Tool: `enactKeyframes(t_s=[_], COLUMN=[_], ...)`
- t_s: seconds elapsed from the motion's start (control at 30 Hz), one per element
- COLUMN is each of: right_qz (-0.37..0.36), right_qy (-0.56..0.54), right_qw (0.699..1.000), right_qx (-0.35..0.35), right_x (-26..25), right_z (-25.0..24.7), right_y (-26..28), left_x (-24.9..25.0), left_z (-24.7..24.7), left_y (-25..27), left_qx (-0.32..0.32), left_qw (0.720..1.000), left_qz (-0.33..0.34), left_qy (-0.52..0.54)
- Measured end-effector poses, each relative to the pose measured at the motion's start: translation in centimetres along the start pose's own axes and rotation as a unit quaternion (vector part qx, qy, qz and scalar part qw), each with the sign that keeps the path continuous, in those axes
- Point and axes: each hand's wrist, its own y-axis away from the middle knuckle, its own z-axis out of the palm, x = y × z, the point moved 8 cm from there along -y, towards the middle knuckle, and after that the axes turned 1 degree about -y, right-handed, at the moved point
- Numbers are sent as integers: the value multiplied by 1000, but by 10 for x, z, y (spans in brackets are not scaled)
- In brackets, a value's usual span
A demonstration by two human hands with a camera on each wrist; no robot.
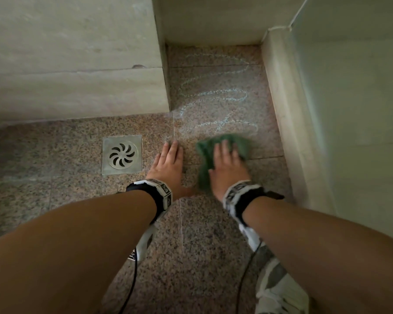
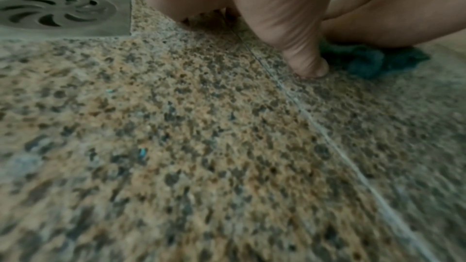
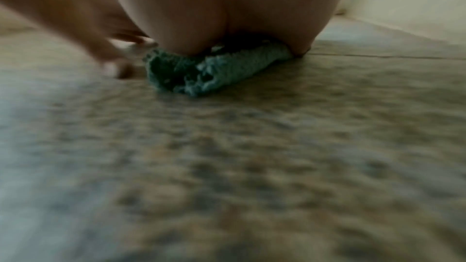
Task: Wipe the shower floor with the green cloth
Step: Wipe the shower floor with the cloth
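Observation:
The green cloth (image 1: 204, 164) lies crumpled on the speckled granite shower floor (image 1: 77, 200), blurred in the head view. My right hand (image 1: 227, 164) lies flat on top of it with fingers stretched forward, pressing it down. In the right wrist view the cloth (image 3: 214, 75) bulges out from under my palm. My left hand (image 1: 169, 162) rests flat on the bare floor just left of the cloth, fingers straight, holding nothing. Its thumb (image 2: 310, 63) touches the tile beside a grout line, with the cloth (image 2: 370, 61) behind it. Pale looping streaks (image 1: 213, 105) mark the floor beyond the cloth.
A square metal drain cover (image 1: 122, 154) sits in the floor left of my left hand. A stone step or ledge (image 1: 77, 75) rises at the back left. A low stone kerb (image 1: 288, 114) and glass panel (image 1: 354, 87) bound the right side. Cables trail from both wristbands.

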Motion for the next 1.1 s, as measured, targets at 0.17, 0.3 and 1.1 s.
enactKeyframes(t_s=[0.17,0.3,1.1], right_qz=[-10,111,129], right_qy=[-25,-72,-39], right_qw=[999,991,990], right_qx=[-23,-19,-33], right_x=[-35,32,103], right_z=[11,16,-43], right_y=[16,28,-64], left_x=[2,1,-1], left_z=[-4,-2,-1], left_y=[-1,1,1], left_qx=[5,-14,4], left_qw=[1000,1000,1000], left_qz=[-8,-1,-2], left_qy=[8,-4,2])
